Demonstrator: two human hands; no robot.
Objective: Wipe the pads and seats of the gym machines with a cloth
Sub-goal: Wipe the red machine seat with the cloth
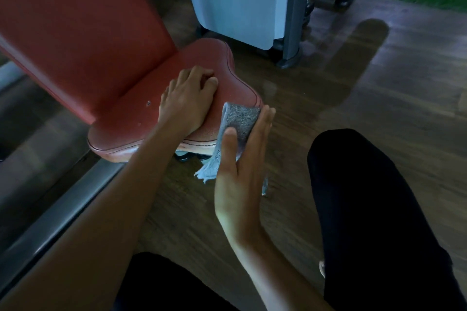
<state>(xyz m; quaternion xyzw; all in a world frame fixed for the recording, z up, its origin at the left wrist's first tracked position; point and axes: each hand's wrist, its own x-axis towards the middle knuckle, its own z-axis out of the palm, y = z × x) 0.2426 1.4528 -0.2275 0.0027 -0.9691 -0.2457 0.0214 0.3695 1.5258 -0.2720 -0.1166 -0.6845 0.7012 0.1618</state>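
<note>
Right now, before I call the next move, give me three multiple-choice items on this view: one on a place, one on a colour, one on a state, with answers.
1. Where is the cloth?
A. On the floor
B. In the right hand, at the front edge of the seat
C. Draped over a knee

2. What colour is the seat?
A. Red
B. Black
C. Yellow

3. What is the left hand doing?
A. Gripping the cloth
B. Hanging clear of the machine
C. Resting on the seat, holding nothing

Answers:
1 B, the thumb pins the cloth against straight fingers beside the seat's edge.
2 A, the seat and the back pad are both red.
3 C, it lies on the seat top, apart from the cloth.
</note>
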